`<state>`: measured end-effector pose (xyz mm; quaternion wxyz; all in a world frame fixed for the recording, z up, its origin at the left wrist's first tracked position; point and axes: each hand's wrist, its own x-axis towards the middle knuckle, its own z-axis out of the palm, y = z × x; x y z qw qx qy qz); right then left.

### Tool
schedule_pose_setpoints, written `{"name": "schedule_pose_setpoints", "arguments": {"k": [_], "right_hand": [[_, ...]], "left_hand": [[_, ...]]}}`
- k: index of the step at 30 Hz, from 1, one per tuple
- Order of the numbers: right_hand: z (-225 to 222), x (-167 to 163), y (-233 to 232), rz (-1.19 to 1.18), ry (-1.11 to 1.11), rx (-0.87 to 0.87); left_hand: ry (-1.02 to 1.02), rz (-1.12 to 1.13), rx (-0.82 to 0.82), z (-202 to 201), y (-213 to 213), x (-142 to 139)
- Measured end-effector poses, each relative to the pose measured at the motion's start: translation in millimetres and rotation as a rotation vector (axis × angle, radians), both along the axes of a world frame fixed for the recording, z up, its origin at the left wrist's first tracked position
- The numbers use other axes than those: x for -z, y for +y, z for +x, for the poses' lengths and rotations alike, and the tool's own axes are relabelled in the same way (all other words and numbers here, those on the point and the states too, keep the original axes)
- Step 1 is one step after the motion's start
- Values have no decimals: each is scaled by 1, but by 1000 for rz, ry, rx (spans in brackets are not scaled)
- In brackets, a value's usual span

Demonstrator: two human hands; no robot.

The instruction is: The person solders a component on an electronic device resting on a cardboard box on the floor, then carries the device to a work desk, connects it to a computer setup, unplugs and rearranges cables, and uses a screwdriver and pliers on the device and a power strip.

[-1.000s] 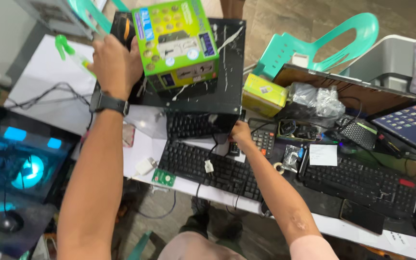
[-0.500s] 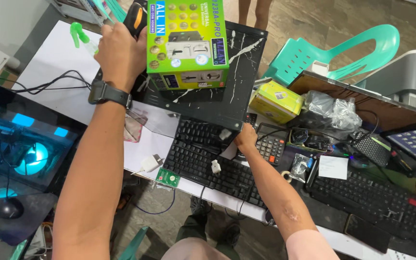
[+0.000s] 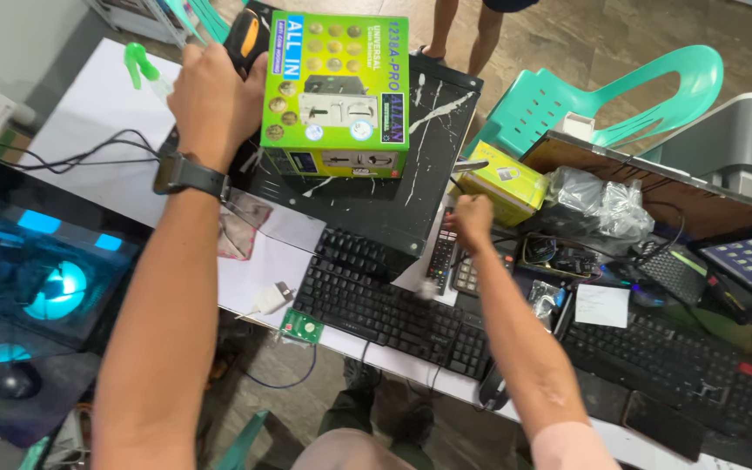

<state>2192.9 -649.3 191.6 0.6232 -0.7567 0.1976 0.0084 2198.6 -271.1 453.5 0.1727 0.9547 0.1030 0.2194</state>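
My left hand, with a black watch on the wrist, is closed around the grip of a black and orange tool at the far left of the desk. Just right of it, a green box stands on a black marbled panel. My right hand is a closed fist above a black remote, close to a yellow box. I cannot see anything inside the fist. A black keyboard lies below both hands.
A computer case with blue lights stands at the left. A small green circuit board and white adapter lie near the desk edge. A second keyboard, cables and bags crowd the right. A turquoise chair and a person's legs are beyond.
My right hand has lifted off the keyboard and moved up and right, toward the remote and the yellow box. My left hand has kept its grip on the tool.
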Motion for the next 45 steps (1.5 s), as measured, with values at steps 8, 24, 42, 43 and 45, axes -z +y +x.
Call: {"name": "schedule_pose_setpoints", "arguments": {"k": [8,24,42,43,45], "right_hand": [[24,-52,-45,346,-93,121],[27,-251,-31,558,-180,-255],[-52,-423,161,566,-457,-883],[-59,-418,169,473,-421,-906],[-71,-403,190,251,-414,-952]], "left_hand": [[-37,-10,-18,-1,0,1],[-134,-78,-38,8,-1,16],[-201,-439,51,-53,-3,-37],[-209,-464,63,-56,-1,-38],[-272,-491,40,-59,9,-41]]}}
